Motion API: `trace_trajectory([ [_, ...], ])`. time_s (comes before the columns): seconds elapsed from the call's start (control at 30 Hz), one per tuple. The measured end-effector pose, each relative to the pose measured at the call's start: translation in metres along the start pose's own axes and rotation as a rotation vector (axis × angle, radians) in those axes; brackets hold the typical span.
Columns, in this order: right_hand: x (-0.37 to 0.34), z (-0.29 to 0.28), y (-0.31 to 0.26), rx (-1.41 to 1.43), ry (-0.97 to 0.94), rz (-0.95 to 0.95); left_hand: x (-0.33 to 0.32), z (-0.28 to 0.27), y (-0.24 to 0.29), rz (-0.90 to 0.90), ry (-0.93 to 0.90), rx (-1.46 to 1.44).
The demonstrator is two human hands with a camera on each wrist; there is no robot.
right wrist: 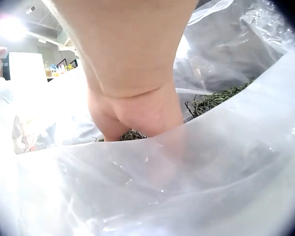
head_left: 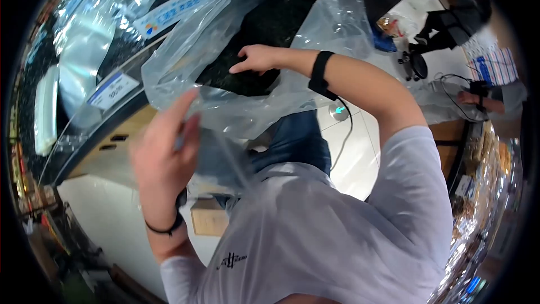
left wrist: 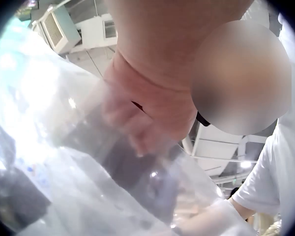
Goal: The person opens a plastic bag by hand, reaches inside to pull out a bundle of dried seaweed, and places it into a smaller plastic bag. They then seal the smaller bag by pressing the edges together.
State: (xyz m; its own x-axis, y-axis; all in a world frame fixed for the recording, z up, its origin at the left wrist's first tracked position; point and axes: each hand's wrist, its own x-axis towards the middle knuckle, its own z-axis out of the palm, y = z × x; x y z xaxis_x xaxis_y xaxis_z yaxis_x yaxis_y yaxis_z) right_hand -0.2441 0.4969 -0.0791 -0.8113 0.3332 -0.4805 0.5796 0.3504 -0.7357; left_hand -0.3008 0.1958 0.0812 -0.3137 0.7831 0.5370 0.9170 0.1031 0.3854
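A large clear plastic bag point(head_left: 332, 28) lies with its mouth spread, and dark green dried leaves point(head_left: 275, 14) fill its inside. My right hand point(head_left: 257, 59) reaches over the bag's rim, index finger pointing left, close above the leaves. In the right wrist view, the bag's near wall point(right wrist: 152, 191) partly veils the right hand point(right wrist: 137, 113), and leaf bits point(right wrist: 221, 101) show beside it. My left hand point(head_left: 166, 149), blurred, hovers at the bag's near left edge with thumb and index finger apart. The left wrist view shows translucent plastic point(left wrist: 88, 177) overlapping the left hand's fingers.
Left of the bag runs a curved counter with a price label point(head_left: 114, 90) and plastic packages point(head_left: 79, 56). A wooden box point(head_left: 208, 218) stands on the floor by my legs. At the right are a seated person point(head_left: 450, 25) and shelves of wrapped goods point(head_left: 478, 191).
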Motion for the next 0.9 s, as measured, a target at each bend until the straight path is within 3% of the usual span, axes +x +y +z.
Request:
trace_trajectory([
  [0.1,-0.005,-0.001,0.003,-0.058,0.036,-0.052,0.046,0.034,0.012,0.106,-0.193,0.092],
  [0.23,0.006,-0.002,0.025,-0.171,0.123,-0.189,0.061,0.1,-0.015,0.229,-0.404,0.225],
  [0.27,0.005,-0.003,0.03,-0.153,0.113,-0.195,0.061,0.108,-0.018,0.223,-0.422,0.236],
  [0.33,0.003,-0.004,0.038,-0.139,0.179,-0.267,0.061,0.119,-0.022,0.095,-0.7,0.378],
  [0.53,0.001,-0.012,0.044,0.041,0.074,-0.202,0.053,0.138,-0.024,-0.03,-0.893,0.43],
  [0.73,-0.001,-0.017,0.051,-0.027,0.137,-0.176,0.048,0.147,-0.031,0.019,-0.866,0.48],
  [0.83,0.001,-0.015,0.058,-0.19,0.331,-0.281,0.043,0.147,-0.032,0.026,-0.873,0.523],
  [0.9,-0.001,-0.015,0.057,-0.216,0.349,-0.251,0.041,0.145,-0.031,0.009,-0.866,0.509],
])
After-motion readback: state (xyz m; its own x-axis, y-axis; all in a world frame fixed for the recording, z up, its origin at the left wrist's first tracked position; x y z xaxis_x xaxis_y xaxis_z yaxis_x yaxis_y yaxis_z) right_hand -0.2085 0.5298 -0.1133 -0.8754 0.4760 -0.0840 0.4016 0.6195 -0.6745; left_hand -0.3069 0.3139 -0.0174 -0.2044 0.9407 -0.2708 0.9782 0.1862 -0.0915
